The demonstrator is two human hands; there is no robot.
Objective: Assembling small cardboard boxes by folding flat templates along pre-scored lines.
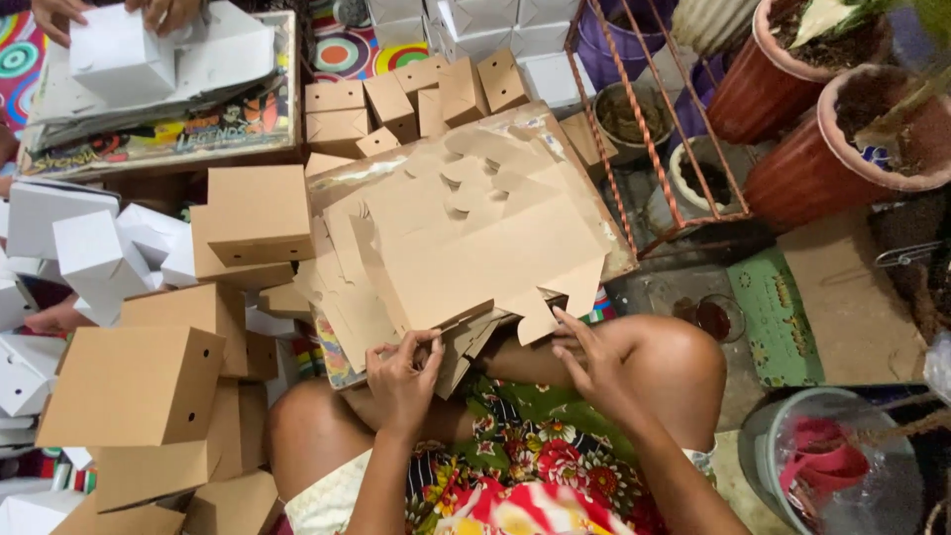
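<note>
A fanned stack of flat brown cardboard box blanks (466, 238) lies across my lap and the floor in front of me. My left hand (404, 376) pinches the near edge of a blank at the bottom of the stack, fingers curled on the card. My right hand (586, 359) rests with fingers spread on the near right corner of the stack, a fingertip touching a tab. My bare knees sit to either side under the stack.
Folded brown boxes (134, 386) pile at my left, more small ones (416, 94) beyond the stack. White folded boxes (94, 253) lie far left. Another person's hands (149, 12) hold a white box at top left. Terracotta plant pots (852, 139), a metal rack (634, 149) and a lidded bucket (842, 466) stand at right.
</note>
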